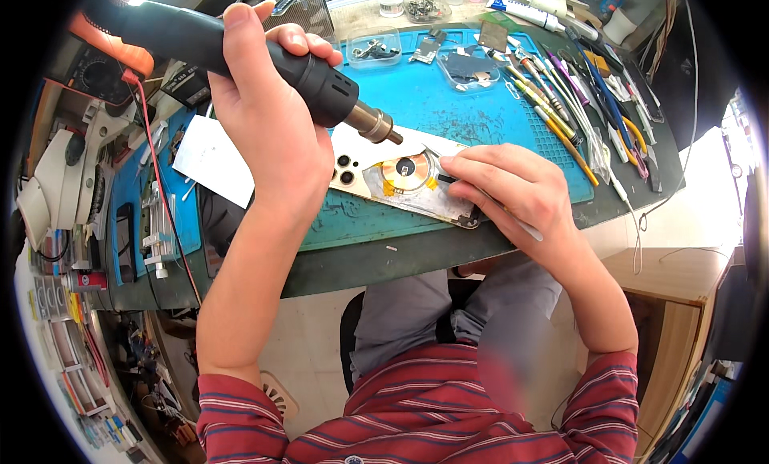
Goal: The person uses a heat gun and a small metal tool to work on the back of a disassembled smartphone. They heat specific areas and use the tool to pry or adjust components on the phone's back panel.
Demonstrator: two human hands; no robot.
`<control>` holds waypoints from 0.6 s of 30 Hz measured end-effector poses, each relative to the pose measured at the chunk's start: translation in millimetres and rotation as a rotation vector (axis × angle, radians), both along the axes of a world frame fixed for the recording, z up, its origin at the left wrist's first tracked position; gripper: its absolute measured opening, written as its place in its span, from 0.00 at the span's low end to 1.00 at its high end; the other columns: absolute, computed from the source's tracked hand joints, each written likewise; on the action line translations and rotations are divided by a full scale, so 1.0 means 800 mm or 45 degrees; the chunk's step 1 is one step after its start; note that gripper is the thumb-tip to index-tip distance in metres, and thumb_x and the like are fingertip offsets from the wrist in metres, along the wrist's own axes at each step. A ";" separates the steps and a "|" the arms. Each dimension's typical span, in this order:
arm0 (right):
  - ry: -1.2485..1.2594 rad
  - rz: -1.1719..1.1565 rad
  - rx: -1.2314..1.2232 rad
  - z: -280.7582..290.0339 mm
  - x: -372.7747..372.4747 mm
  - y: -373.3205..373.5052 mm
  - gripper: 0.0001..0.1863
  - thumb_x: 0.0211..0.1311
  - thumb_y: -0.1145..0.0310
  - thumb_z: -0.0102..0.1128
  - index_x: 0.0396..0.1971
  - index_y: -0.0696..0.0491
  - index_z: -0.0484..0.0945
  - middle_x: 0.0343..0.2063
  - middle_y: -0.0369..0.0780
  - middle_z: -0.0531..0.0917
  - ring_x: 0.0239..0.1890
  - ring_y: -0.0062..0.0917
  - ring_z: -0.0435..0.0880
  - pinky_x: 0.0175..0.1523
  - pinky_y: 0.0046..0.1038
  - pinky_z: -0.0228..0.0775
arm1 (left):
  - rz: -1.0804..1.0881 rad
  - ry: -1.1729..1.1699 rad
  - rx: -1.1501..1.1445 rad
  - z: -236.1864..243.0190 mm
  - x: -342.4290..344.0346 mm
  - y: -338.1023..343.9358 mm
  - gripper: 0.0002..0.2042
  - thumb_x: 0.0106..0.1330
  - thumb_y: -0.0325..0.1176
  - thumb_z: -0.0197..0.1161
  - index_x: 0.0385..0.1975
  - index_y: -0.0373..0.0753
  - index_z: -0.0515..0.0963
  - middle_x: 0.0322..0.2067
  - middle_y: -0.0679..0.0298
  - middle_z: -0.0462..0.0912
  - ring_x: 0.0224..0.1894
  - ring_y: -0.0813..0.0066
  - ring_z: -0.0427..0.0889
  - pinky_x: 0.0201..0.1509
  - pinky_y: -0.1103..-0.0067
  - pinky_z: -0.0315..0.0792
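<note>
My left hand (268,104) grips a black hot air gun (240,52), its metal nozzle (376,126) pointing down toward an opened phone back housing (376,184) lying on the blue work mat (448,104). A round copper coil (406,172) shows inside the housing, with the camera holes to its left. My right hand (513,188) presses on the housing's right end and pinches a thin tool (444,178) whose tip rests beside the coil. The tool's handle runs out under my palm.
Several screwdrivers and tweezers (561,88) lie along the mat's right side. Small clear trays of parts (375,49) sit at the back. A white paper (212,156) lies left of the phone, with a microscope base (56,176) and a multimeter (96,64) farther left.
</note>
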State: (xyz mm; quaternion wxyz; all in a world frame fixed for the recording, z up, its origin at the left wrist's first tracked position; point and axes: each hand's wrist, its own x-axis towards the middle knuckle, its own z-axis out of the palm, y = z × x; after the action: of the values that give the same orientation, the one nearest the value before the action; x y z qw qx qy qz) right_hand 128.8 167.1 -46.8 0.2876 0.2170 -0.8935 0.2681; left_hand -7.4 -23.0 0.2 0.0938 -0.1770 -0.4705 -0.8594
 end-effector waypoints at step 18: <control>-0.140 0.201 -0.055 0.021 -0.018 0.008 0.11 0.62 0.73 0.69 0.44 0.56 0.86 0.37 0.41 0.87 0.37 0.36 0.87 0.40 0.32 0.80 | 0.102 -0.070 -0.049 0.015 -0.003 -0.012 0.18 0.79 0.45 0.54 0.51 0.34 0.69 0.31 0.64 0.70 0.36 0.72 0.73 0.48 0.71 0.77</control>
State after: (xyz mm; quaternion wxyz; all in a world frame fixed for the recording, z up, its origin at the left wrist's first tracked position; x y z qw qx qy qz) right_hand 114.1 173.6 -30.2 0.2208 0.2654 -0.8820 0.3207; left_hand -9.7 -32.6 12.4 0.1119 -0.1361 -0.4960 -0.8503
